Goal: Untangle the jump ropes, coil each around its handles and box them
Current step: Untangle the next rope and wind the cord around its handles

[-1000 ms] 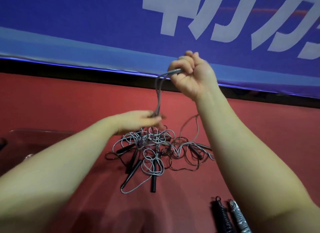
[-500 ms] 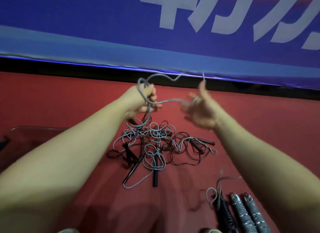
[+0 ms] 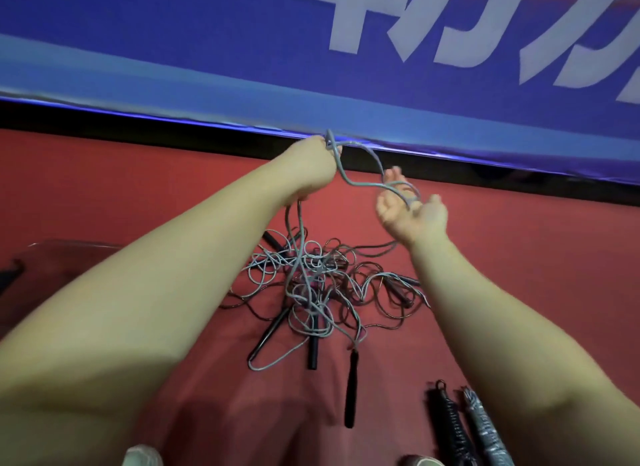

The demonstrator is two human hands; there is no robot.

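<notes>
Likely a sports hall or gym.
A red floor [image 3: 519, 257] runs to a long blue banner [image 3: 173, 49] with big white lettering along the far side; tangled jump ropes [image 3: 311, 285] lie mid-floor.

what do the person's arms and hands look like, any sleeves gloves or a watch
The left forearm and right forearm are bare as far as the frame shows: no sleeves, no watch or bracelet. The left hand and right hand are ungloved; motion blur would hide any rings.

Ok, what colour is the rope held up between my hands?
Grey; the rope runs from left hand to right hand, clearest in the head view.
</notes>
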